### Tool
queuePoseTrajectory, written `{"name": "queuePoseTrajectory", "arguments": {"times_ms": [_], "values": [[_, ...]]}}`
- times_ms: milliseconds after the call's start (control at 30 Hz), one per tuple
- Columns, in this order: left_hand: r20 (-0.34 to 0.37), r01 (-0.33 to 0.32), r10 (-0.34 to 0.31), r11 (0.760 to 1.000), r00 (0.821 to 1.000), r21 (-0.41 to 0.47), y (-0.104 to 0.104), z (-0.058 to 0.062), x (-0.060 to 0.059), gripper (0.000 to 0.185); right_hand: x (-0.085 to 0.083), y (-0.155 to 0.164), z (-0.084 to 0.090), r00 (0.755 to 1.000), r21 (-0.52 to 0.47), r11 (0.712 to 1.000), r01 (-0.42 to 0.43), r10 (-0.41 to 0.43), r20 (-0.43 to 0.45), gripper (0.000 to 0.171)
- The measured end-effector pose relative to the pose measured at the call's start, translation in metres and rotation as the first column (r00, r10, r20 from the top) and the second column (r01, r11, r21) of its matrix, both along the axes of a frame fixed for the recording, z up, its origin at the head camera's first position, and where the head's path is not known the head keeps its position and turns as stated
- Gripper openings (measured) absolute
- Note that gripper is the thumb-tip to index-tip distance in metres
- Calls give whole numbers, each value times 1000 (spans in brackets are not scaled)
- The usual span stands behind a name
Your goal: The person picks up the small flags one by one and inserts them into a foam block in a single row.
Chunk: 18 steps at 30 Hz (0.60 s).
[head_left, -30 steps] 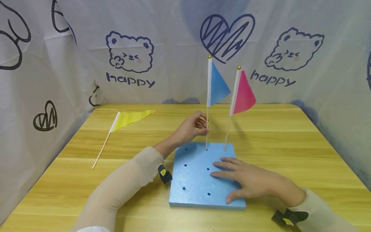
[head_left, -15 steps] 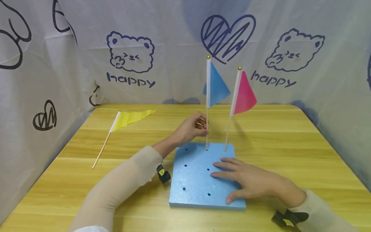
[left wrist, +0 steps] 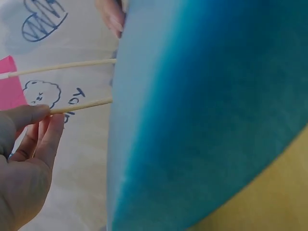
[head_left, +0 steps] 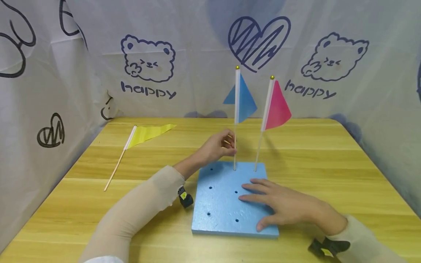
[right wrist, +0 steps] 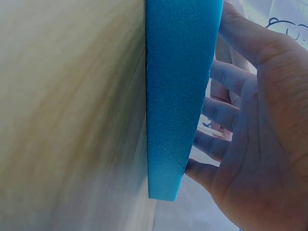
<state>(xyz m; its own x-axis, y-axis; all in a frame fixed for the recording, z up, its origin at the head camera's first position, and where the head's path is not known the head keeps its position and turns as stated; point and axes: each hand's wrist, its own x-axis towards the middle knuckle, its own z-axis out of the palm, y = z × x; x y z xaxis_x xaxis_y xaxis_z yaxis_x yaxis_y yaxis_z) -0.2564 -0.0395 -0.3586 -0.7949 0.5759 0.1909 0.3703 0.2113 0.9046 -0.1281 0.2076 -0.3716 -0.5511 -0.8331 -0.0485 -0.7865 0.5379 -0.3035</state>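
My left hand (head_left: pixel 217 146) pinches the thin wooden stick of a blue flag (head_left: pixel 246 100) between thumb and fingertips. That stick stands upright, its lower end in a hole at the back of a light blue foam board (head_left: pixel 223 204). To its right a pink flag (head_left: pixel 277 106) stands in the back right hole, leaning slightly right. My right hand (head_left: pixel 286 204) rests with spread fingers on the right side of the board. In the right wrist view, its fingertips touch the top face of the foam board (right wrist: pixel 180 96). In the left wrist view, thumb and fingers meet on the stick (left wrist: pixel 82 107).
A yellow flag (head_left: pixel 144 137) lies on the wooden table (head_left: pixel 329 157) at the left. Several bare holes dot the board's left and middle. A white cloth (head_left: pixel 197 54) with drawn bears and hearts hangs behind and at the sides.
The blue flag has turned about its stick, so part of its cloth now shows left of the stick. Its tip sits slightly lower. My right hand has stayed still.
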Motion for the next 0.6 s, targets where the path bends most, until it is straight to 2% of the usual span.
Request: {"name": "queuePoseTrajectory", "arguments": {"times_ms": [100, 200, 600], "values": [[-84, 33, -41, 996, 996, -85, 0, -4, 2, 24, 0, 0, 0, 1000, 3, 1000, 1, -1, 16, 75], [-125, 50, -64, 993, 990, -108, -1, -8, 4, 22, 0, -1, 0, 1000, 4, 1000, 1, -1, 14, 75], [-146, 40, -54, 995, 988, -93, -4, -14, 10, 18, 1, -2, 0, 1000, 2, 1000, 2, -2, 22, 76]]}}
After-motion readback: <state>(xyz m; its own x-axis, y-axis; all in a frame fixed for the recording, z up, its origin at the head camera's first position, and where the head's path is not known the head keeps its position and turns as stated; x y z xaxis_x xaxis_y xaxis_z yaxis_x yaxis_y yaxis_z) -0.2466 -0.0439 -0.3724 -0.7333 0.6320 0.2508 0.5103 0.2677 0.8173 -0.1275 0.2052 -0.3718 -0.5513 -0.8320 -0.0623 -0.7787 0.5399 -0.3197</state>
